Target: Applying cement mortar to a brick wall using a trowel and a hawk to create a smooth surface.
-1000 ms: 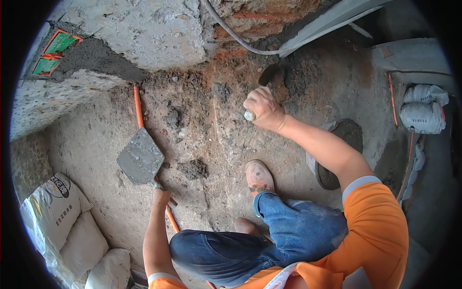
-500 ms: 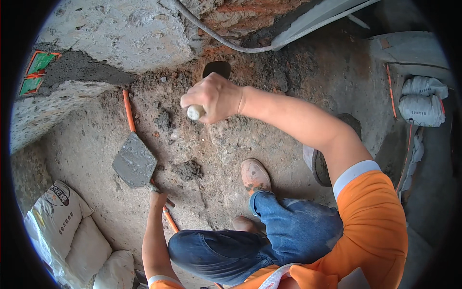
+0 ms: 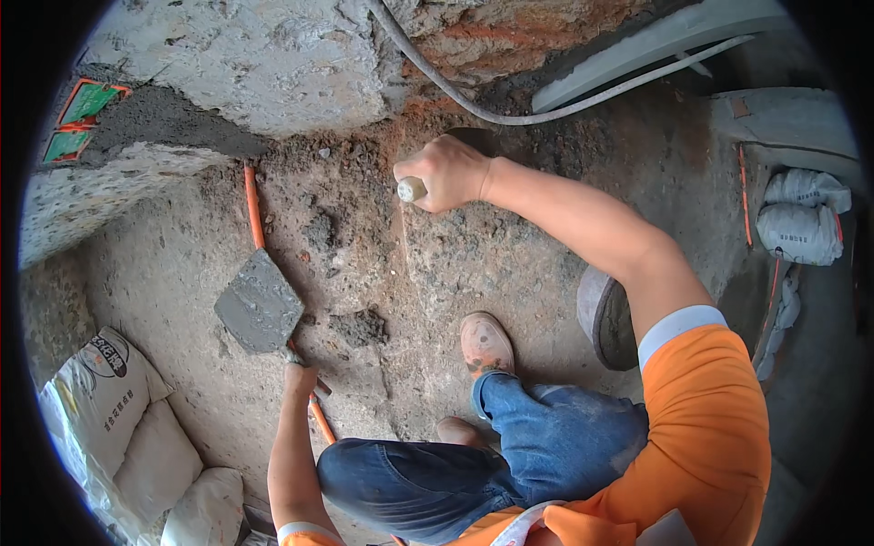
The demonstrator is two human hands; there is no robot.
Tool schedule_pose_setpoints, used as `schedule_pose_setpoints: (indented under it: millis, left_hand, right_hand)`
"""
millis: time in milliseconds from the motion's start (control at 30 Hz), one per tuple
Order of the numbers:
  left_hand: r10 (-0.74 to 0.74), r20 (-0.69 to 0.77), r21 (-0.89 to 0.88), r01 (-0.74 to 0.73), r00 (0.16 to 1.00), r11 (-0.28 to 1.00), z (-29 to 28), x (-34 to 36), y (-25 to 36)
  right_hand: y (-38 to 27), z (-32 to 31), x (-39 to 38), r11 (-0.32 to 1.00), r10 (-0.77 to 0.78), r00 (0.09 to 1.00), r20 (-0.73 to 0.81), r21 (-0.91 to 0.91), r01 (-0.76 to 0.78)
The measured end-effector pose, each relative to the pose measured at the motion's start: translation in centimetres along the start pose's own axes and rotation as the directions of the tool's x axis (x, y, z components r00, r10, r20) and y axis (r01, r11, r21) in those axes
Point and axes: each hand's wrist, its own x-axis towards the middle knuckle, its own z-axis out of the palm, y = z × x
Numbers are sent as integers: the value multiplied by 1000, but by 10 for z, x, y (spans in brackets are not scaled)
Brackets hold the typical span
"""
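Near the lower left, my left hand (image 3: 299, 380) grips the short handle of a square mortar board (image 3: 259, 305) coated with wet grey mortar. Higher up, my right hand (image 3: 444, 176) is closed round a trowel's pale handle (image 3: 411, 189); the dark blade (image 3: 472, 139) shows behind my knuckles, close to the gritty floor at the foot of the rough wall (image 3: 273, 64). Small grey mortar lumps (image 3: 358, 326) lie on the floor beside the board. An orange conduit (image 3: 253, 205) runs beneath the board. A round container of dark grey material (image 3: 608, 332) is partly hidden behind my right forearm.
White sacks (image 3: 155, 446) are piled at lower left, smaller bags (image 3: 799, 232) at far right. A grey hose (image 3: 492, 116) crosses along the top. Green junction boxes (image 3: 89, 103) sit in the left wall. My boot (image 3: 485, 341) is planted on the floor in the middle.
My right hand with the trowel swung left from beside the right side, then shifted back right and a little upward. My left hand and the board stayed almost in place.
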Motion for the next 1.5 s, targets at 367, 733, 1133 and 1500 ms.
schedule_pose_setpoints:
  millis: [367,733,1133,1500]
  left_hand:
    - [-7,-81,114,16,997,993,-6,-4,-10]
    - [40,-31,47,-39,999,998,-13,-17,-7]
    - [-50,-19,80,51,999,995,-7,-15,12]
    - [-92,-20,124,94,996,988,-15,-14,-6]
  right_hand:
    - [-12,-6,-5,999,-28,979,-204,13,31]
    - [7,-13,-24,985,-85,960,-268,-169,40]
    - [2,-1,-37,977,-90,971,-223,-210,42]
    - [-52,-15,4,978,-207,949,-237,-28,206]
